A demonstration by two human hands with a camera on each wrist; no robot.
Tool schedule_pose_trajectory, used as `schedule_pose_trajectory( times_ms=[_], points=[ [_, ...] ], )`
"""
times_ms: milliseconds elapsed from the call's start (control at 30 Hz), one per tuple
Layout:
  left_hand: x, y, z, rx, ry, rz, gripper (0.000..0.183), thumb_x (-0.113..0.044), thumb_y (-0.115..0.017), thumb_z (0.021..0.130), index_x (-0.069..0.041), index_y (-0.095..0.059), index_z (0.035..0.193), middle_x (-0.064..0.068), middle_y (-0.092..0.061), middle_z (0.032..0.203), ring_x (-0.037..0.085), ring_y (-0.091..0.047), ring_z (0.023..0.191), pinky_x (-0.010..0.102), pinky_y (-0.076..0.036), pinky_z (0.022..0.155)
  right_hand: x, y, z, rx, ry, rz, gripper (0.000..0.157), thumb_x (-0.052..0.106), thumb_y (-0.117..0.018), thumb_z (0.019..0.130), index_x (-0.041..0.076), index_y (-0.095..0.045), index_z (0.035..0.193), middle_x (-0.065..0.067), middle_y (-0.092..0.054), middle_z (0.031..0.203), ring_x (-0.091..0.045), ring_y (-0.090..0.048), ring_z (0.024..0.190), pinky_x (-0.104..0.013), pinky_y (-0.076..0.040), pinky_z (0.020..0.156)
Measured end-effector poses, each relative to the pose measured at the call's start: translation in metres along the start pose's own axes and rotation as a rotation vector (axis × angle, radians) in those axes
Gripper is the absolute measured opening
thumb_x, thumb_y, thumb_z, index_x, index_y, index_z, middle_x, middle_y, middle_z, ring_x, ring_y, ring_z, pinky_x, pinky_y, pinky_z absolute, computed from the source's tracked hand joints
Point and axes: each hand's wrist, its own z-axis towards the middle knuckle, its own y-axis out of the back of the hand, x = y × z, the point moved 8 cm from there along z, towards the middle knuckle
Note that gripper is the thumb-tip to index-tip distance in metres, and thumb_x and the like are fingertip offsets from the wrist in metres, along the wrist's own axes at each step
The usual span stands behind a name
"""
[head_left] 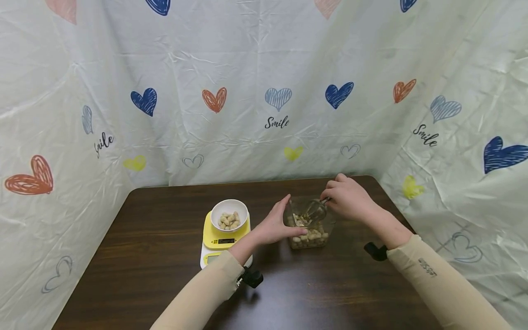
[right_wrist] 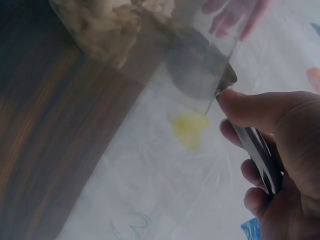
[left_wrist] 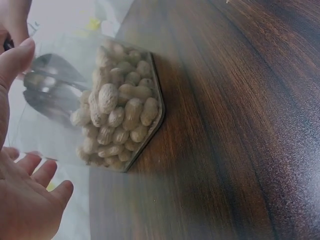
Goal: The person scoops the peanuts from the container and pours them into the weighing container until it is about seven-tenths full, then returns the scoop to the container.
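The left hand (head_left: 275, 227) held the clear container (head_left: 331, 223) in a wide span; the right hand (head_left: 348, 198) gripped the scoop (head_left: 316, 211), its head inside the container near peanuts (head_left: 314, 237); a scale (head_left: 209, 241) stood left of the container.

Even light fills the head view, with soft glare on the surface (head_left: 297, 293). The right wrist view is dimmer, hazy, its peanuts (right_wrist: 110, 32) blurred.
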Motion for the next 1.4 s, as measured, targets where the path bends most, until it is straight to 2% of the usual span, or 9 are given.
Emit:
schedule_pose_trajectory(
  times_ms=[167,767,1133,1233,1400],
  points=[
    [0.000,0.000,-0.001,0.008,0.011,0.000,0.106,-0.064,-0.070,0.067,-0.040,-0.004,0.146,-0.002,-0.026,0.144,0.017,-0.030,0.130,0.039,-0.037,0.096,0.009,-0.009,0.008,0.022,0.041,-0.047,0.010,0.012,-0.075,0.077,0.017,-0.074,0.086,0.002,-0.059,0.082,-0.022,-0.043,0.076,-0.036,-0.037,0.072],
    [-0.001,-0.001,-0.001,0.011,0.020,0.009,0.102,-0.058,-0.072,0.070,-0.038,-0.006,0.146,-0.001,-0.027,0.144,0.011,-0.031,0.128,0.038,-0.037,0.096,0.019,-0.012,0.019,0.078,0.052,-0.018,0.009,0.007,-0.071,0.078,0.015,-0.074,0.081,0.001,-0.057,0.077,-0.019,-0.036,0.069,-0.033,-0.031,0.066],
    [-0.001,-0.001,0.001,-0.003,0.012,0.010,0.102,-0.053,-0.073,0.072,-0.035,-0.007,0.147,-0.001,-0.028,0.143,0.011,-0.031,0.127,0.038,-0.036,0.096,0.013,-0.020,0.020,0.163,0.007,0.114,0.009,0.012,-0.073,0.079,0.019,-0.074,0.085,0.004,-0.060,0.081,-0.017,-0.041,0.075,-0.034,-0.038,0.068],
    [-0.001,-0.001,0.001,-0.001,0.008,0.006,0.102,-0.053,-0.074,0.072,-0.036,-0.007,0.147,0.000,-0.028,0.143,0.012,-0.031,0.128,0.038,-0.036,0.096,0.011,-0.026,0.018,0.180,-0.007,0.140,0.009,0.013,-0.072,0.079,0.020,-0.074,0.085,0.005,-0.059,0.081,-0.017,-0.042,0.076,-0.034,-0.039,0.068],
    [0.001,-0.001,0.001,-0.003,0.000,0.014,0.103,-0.058,-0.072,0.070,-0.037,-0.007,0.146,0.001,-0.028,0.143,0.014,-0.031,0.128,0.039,-0.037,0.096,0.000,-0.030,0.015,0.230,-0.051,0.244,0.011,0.014,-0.069,0.081,0.023,-0.073,0.088,0.008,-0.059,0.085,-0.015,-0.042,0.080,-0.034,-0.038,0.071]
  ],
)
